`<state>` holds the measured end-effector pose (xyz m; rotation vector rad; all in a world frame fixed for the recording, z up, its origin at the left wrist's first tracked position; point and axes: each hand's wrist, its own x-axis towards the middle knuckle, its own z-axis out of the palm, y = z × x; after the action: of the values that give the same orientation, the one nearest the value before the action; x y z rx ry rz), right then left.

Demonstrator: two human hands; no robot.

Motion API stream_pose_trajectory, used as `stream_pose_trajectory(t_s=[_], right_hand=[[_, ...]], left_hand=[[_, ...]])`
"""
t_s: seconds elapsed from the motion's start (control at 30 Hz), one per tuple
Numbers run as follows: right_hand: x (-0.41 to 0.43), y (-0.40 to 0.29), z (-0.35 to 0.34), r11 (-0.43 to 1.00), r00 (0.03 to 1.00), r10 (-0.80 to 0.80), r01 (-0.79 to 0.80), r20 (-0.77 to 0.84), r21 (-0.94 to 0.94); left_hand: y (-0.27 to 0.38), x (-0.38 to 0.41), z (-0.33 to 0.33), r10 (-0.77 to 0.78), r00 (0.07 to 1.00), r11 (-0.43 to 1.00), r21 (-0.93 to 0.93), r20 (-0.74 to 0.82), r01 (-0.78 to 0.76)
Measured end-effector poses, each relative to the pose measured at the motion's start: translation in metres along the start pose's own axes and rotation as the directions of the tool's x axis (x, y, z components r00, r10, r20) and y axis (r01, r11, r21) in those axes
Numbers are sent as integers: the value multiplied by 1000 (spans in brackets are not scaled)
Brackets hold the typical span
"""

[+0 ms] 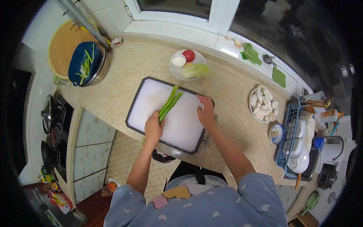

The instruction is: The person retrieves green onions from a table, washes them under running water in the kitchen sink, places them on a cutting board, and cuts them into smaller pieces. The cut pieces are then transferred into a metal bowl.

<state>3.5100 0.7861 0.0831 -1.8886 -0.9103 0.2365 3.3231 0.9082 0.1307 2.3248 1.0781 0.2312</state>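
A white cutting board (181,122) with a dark rim lies at an angle on the counter before me. My left hand (154,127) is closed around the lower ends of a few green vegetable stalks (171,103), which slant up and to the right across the board. My right hand (206,112) is over the board's upper right edge, thumb and fingers apart. I see nothing in its grasp; whether its fingertips touch the board is not clear.
Beyond the board a white plate (174,74) bears a tomato, leafy cabbage and a small white cup. A plate of dumplings (263,103), a patterned bowl (276,134) and a blue dish rack (288,142) stand right. Far left are a blue basket (75,61) with green stalks and a stove (63,136).
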Motion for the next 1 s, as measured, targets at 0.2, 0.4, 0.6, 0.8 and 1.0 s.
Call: stream_pose_trajectory(t_s=[0.2, 0.4, 0.6, 0.8, 1.0], right_hand=[[-80, -32, -34, 996, 984, 76, -82, 158, 30], [-119, -40, -51, 985, 954, -55, 100, 294, -142], [-144, -28, -43, 962, 950, -71, 145, 303, -230], [-155, -27, -66, 993, 939, -6, 46, 345, -110], [-179, -21, -97, 989, 962, -101, 125, 253, -80]], left_hand=[[-43, 59, 44, 580, 810, 650, 553, 81, -521], [-18, 58, 10, 499, 781, 710, 338, 376, -617], [-18, 25, 32, 416, 863, 682, 529, 287, -505], [-8, -7, 48, 396, 907, 696, 598, 144, -398], [15, -36, 66, 497, 867, 736, 521, 18, -433]])
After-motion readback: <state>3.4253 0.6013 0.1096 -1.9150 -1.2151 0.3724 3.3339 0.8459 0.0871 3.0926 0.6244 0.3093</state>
